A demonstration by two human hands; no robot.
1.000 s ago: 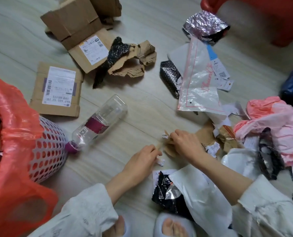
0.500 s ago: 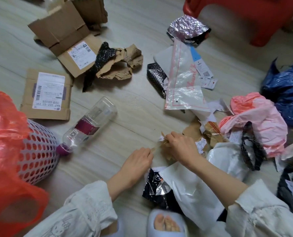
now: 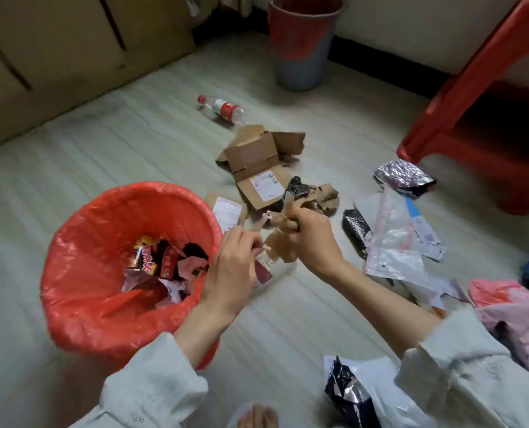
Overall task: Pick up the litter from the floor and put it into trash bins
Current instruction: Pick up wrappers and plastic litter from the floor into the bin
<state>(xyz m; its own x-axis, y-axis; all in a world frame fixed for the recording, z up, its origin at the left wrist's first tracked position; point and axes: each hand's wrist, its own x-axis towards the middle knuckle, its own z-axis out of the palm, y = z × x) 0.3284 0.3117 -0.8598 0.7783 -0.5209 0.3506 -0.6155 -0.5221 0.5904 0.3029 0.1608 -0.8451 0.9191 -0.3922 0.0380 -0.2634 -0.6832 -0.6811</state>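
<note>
Right hand [image 3: 311,242] fingers clamped on torn cardboard scraps [image 3: 283,239], left hand [image 3: 233,267] pinching small scrap beside red-lined bin [image 3: 80,242].

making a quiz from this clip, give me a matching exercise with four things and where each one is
Things:
1. torn cardboard scraps
2. snack wrappers
3. red-labelled bottle
4. grey bin

Places:
A. against the far wall
B. gripped in the right hand
C. lying on the floor beyond the boxes
D. inside the red-lined bin

Pairs: 1-B, 2-D, 3-C, 4-A
</note>
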